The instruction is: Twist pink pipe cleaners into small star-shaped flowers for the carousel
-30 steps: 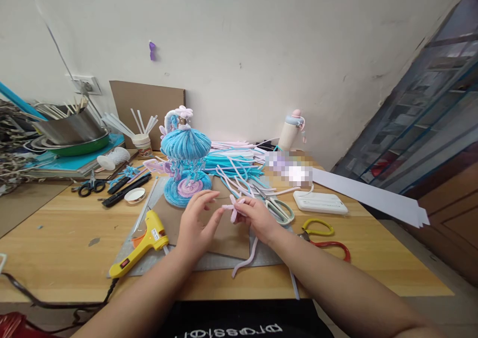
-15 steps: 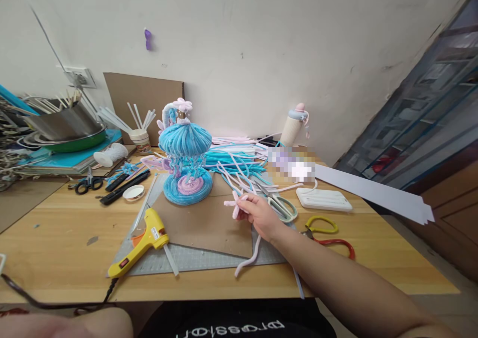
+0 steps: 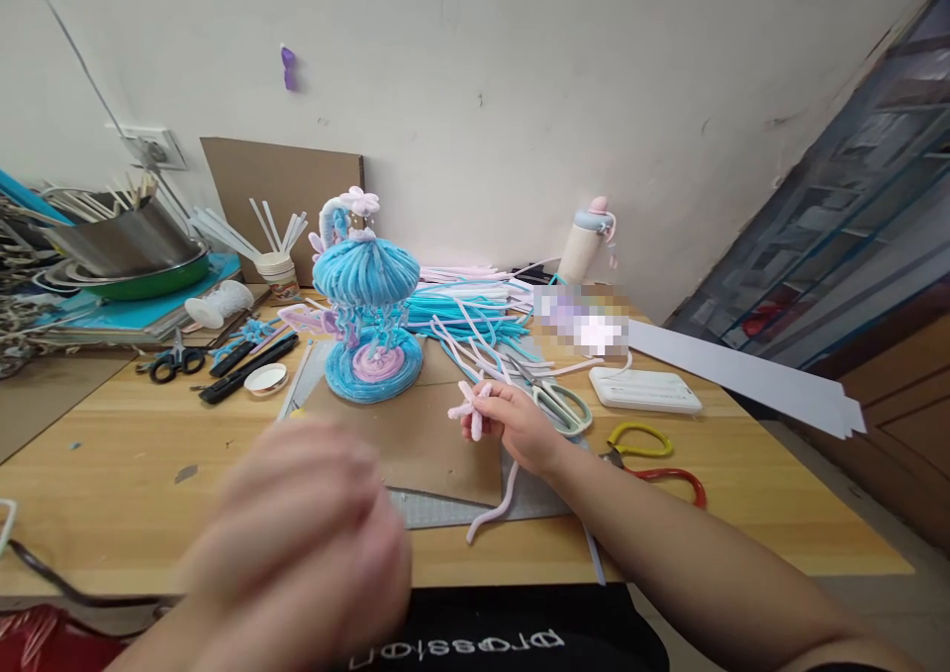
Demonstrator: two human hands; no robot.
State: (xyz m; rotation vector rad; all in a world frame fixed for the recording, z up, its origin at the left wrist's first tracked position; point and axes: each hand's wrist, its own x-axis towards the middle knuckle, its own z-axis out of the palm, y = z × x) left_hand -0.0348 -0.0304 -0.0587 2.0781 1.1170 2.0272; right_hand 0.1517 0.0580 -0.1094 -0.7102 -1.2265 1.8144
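My right hand [image 3: 512, 423] is closed around a small pink pipe-cleaner flower [image 3: 469, 407], held just above a brown cardboard sheet [image 3: 416, 444]. A loose pink pipe cleaner [image 3: 499, 507] trails below it toward the table edge. My left hand [image 3: 304, 543] is raised close to the camera, smeared by motion, and covers the yellow glue gun; its fingers cannot be made out. Behind the cardboard stands a blue and pink pipe-cleaner model [image 3: 365, 301] shaped like a mushroom on a round base.
Scissors [image 3: 556, 405] and yellow and red pliers [image 3: 653, 459] lie right of my hand, beside a white box [image 3: 644, 390]. Blue and pink pipe cleaners [image 3: 467, 316] are heaped at the back. Black scissors [image 3: 174, 360], a cup of sticks [image 3: 278, 271] and a metal pot [image 3: 123, 241] sit at the left.
My left hand left the flower, dropped out of view, and now rises blurred in front of the glue gun. My right hand keeps the pink flower in nearly the same place.
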